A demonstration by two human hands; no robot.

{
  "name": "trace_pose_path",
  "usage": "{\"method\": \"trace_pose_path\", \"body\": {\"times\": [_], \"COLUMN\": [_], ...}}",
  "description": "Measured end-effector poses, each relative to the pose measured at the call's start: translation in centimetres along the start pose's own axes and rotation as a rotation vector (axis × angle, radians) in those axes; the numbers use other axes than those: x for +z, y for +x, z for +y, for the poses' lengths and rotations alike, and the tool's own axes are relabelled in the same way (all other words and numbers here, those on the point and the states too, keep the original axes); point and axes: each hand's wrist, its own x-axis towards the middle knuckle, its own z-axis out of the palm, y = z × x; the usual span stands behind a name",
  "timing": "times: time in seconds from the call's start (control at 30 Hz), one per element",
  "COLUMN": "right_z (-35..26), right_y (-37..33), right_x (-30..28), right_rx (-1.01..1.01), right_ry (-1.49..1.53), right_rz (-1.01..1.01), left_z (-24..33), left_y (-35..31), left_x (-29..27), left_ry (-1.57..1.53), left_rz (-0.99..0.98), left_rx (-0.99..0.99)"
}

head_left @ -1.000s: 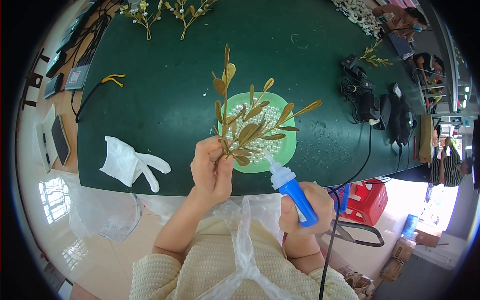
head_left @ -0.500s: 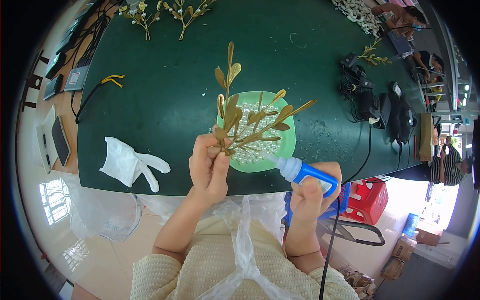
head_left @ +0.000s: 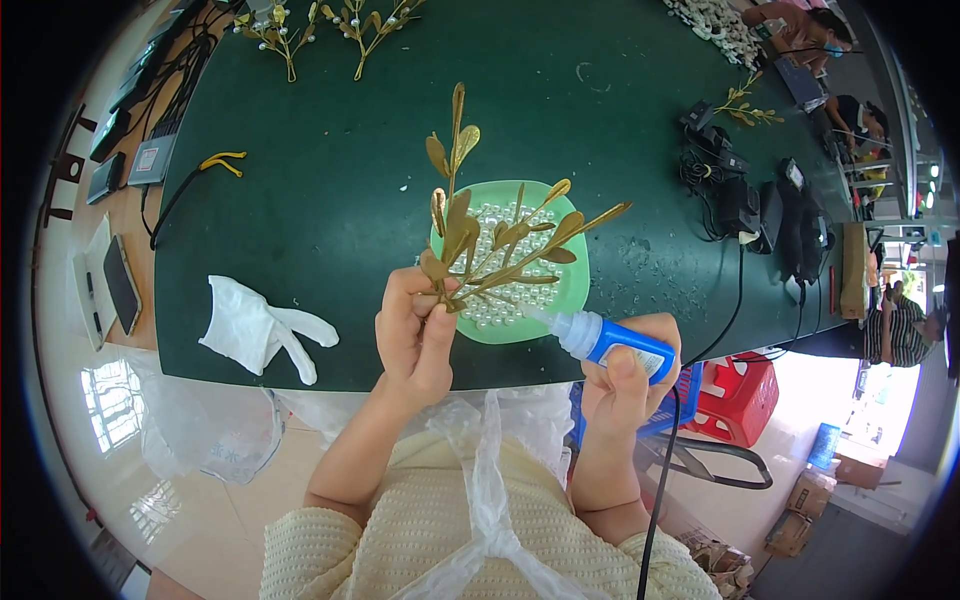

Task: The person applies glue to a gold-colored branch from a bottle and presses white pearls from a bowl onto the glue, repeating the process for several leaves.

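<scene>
Pinched between the thumb and fingers of my left hand (head_left: 415,345) is the base of a gold leaf branch (head_left: 462,235), its stems fanning up and to the right. My right hand (head_left: 632,380) is wrapped round a blue glue bottle (head_left: 640,352) with a clear, pointed nozzle (head_left: 545,316). The bottle is tilted, its tip aimed left at the lower stems; whether it touches one I cannot tell. Under the branch, a light green dish (head_left: 572,285) holds many white pearl beads (head_left: 495,318), partly hidden by the leaves.
A white glove piece (head_left: 245,325) lies left on the green table (head_left: 330,200). Finished-looking gold branches with pearls (head_left: 365,35) rest at the far left. Black adapters and cables (head_left: 735,200) sit to the right, near another gold branch (head_left: 745,105). A red stool (head_left: 740,400) stands below; people work at far right.
Almost nothing differs. The view has shifted very slightly, and both hands keep their hold on the branch and the glue bottle.
</scene>
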Motion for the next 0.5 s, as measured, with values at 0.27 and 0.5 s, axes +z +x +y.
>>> {"method": "trace_pose_path", "body": {"times": [0.27,0.5], "right_z": [0.4,1.5], "right_y": [2.4,5.3], "right_x": [-1.3,-5.4], "right_rx": [0.289,0.280], "right_ry": [0.457,0.319], "right_rz": [0.040,0.046], "left_z": [0.4,0.2], "left_y": [0.2,0.4], "left_x": [0.1,0.4], "left_ry": [-0.009,-0.081], "left_rz": [0.019,0.024], "left_rx": [-0.030,-0.025]}}
